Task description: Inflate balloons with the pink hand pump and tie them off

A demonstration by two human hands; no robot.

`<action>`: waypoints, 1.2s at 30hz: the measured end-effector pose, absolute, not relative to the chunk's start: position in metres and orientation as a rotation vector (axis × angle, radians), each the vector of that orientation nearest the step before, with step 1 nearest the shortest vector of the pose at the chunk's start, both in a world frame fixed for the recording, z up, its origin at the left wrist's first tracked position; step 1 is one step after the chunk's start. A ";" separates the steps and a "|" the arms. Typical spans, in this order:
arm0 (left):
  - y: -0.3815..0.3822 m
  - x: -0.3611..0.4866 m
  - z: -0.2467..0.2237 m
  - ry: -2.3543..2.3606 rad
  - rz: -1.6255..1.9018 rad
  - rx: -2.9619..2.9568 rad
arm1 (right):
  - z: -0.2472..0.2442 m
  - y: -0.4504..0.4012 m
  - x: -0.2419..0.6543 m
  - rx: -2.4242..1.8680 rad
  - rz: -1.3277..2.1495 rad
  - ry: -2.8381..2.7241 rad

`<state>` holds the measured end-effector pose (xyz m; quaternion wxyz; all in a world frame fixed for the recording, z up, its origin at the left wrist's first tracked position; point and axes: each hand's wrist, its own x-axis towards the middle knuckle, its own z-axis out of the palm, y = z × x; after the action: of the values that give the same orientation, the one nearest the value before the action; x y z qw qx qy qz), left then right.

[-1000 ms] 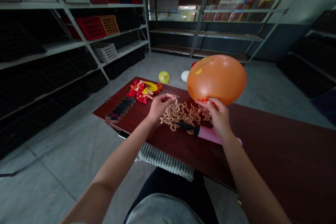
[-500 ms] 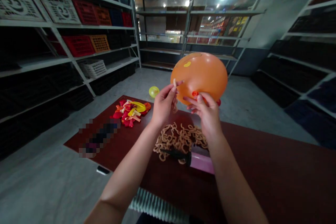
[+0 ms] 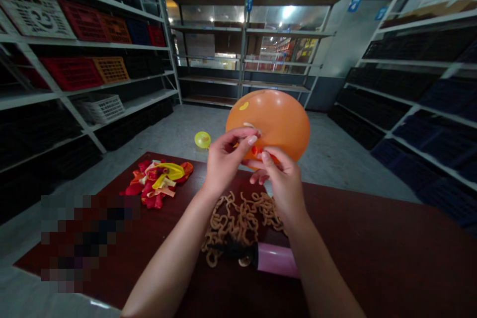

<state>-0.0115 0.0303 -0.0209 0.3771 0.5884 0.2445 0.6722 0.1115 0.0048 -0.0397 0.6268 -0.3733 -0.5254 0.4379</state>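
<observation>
An inflated orange balloon (image 3: 276, 119) hangs above the table, its red-orange neck between my hands. My right hand (image 3: 281, 174) pinches the neck between thumb and fingers. My left hand (image 3: 231, 156) is closed just left of the neck; a thin beige strand (image 3: 249, 125) shows at its fingertips, partly hidden. Beneath both hands lies a tangle of beige curly strands (image 3: 233, 218). Beside them, a pink pump (image 3: 278, 260) with a black end is partly covered by my right forearm.
Uninflated red, yellow and orange balloons (image 3: 158, 181) form a pile on the dark brown table (image 3: 365, 238). A small yellow balloon (image 3: 202, 140) is beyond the table's far edge. Shelves with crates (image 3: 82, 72) stand left and right. A pixelated patch covers the table's left part.
The view has shifted, so the table and shelves sit differently. My left fingers have come closer to the balloon's neck, and the beige strand has turned from upright to nearly level.
</observation>
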 end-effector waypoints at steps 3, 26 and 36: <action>0.029 -0.023 -0.017 0.523 1.561 1.621 | -0.036 0.001 0.113 -0.801 1.074 -1.201; 0.019 -0.002 -0.027 0.561 1.761 1.802 | -0.027 -0.005 0.146 -0.732 1.420 -1.310; 0.019 -0.015 -0.018 0.612 1.413 2.303 | -0.024 -0.006 0.150 -0.810 1.210 -1.279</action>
<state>-0.0153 0.0187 -0.0182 0.1844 0.8171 0.2171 0.5012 0.1496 -0.0059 -0.0241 0.5663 -0.3444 -0.5440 0.5145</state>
